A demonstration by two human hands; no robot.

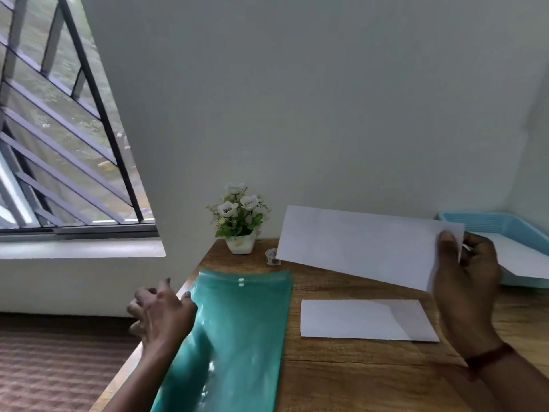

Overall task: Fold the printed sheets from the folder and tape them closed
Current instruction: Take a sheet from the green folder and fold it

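My right hand (466, 272) pinches the right end of a folded white sheet (362, 245) and holds it in the air above the table, tilted down to the right. Below it a second folded white sheet (365, 319) lies flat on the wood. A teal plastic folder (237, 331) lies along the table's left edge. My left hand (162, 313) hovers at the folder's left side with loosely spread fingers, holding nothing. A small roll of tape (271, 256) sits near the wall, partly hidden by the raised sheet.
A light blue tray (487, 221) with white paper in it stands at the far right against the wall. A small white pot of artificial flowers (239, 218) sits at the back of the wooden table (356, 376). A barred window is at left.
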